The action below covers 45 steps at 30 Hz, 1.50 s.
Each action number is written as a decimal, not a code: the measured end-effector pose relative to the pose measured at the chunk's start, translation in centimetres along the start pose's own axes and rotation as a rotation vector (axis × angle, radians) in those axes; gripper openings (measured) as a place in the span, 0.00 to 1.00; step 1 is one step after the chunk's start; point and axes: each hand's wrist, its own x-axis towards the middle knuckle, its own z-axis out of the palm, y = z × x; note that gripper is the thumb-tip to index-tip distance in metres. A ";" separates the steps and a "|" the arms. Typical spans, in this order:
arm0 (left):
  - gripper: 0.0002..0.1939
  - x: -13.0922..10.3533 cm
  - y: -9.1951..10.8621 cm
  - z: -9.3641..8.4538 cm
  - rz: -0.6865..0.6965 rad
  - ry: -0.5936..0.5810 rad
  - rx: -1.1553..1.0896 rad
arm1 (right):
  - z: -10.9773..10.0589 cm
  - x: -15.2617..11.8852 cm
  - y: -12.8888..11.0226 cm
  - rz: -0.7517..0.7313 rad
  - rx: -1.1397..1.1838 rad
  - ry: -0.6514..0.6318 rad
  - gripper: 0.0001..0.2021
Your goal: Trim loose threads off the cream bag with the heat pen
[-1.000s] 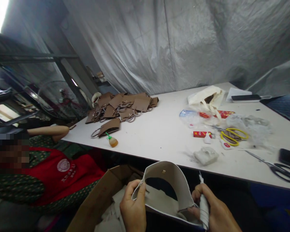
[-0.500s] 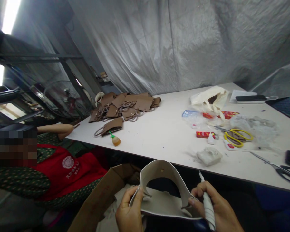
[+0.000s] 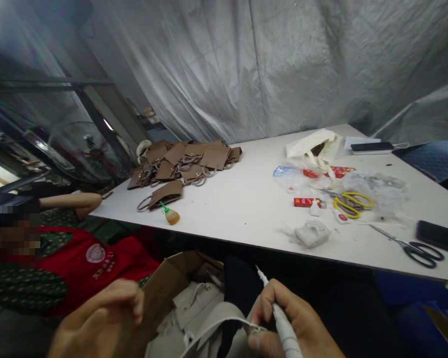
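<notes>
My right hand (image 3: 294, 318) is closed around a white-wrapped, pen-shaped tool (image 3: 285, 328) whose narrow tip points up and left. Between its thumb and fingers it also pinches the edge of a pale grey bag (image 3: 224, 315), whose lower part runs out of view. My left hand (image 3: 100, 318), somewhat blurred, is raised to the left, away from the bag, with its fingers loosely curved and nothing visible in them. Below and between the hands, a cardboard box (image 3: 164, 283) holds several more pale bags (image 3: 194, 303).
Brown bags (image 3: 186, 159) are piled on the white table (image 3: 242, 199), near a small green-tipped bottle (image 3: 170, 215). To the right lie yellow-handled scissors (image 3: 353, 204), black-handled scissors (image 3: 420, 252), a phone (image 3: 440, 237) and plastic wrapping. A person in a red apron (image 3: 112, 263) is at left.
My left hand has let go of the pale bag and moved left. The right hand, still with bag and tool, has shifted left, and the bag has dropped lower. The view has turned slightly.
</notes>
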 end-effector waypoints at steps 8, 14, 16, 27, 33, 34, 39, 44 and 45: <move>0.39 1.9 -2.9 15.5 -0.369 -1.137 -0.078 | -2.1 1.0 2.7 0.011 -0.107 0.191 0.11; 0.26 1.4 -4.8 20.7 -0.498 -1.292 -0.002 | -5.6 1.4 4.0 -0.058 -0.498 0.402 0.06; 0.18 0.9 -5.7 21.8 -0.550 -1.230 0.039 | -6.5 1.8 4.8 -0.082 -0.534 0.441 0.07; 0.22 0.1 -11.2 24.8 -0.711 -0.833 -0.119 | -11.6 3.1 6.4 -0.286 -0.546 0.582 0.16; 0.20 0.5 -12.4 26.3 -0.699 -0.646 -0.022 | -17.0 1.5 5.1 -0.170 -0.630 0.867 0.21; 0.18 0.3 -12.3 26.8 -0.662 -0.640 0.024 | -17.7 1.4 5.0 -0.134 -0.633 0.906 0.20; 0.11 -1.4 -12.5 29.3 -0.534 -0.684 0.147 | -19.4 2.4 5.1 -0.083 -0.656 0.979 0.19; 0.10 -2.3 -13.5 31.0 -0.590 -0.762 0.136 | -20.1 3.8 5.1 -0.223 -0.796 0.927 0.15; 0.10 -2.2 -13.6 31.2 -0.613 -0.766 0.128 | -20.2 4.1 5.1 -0.240 -0.820 0.909 0.15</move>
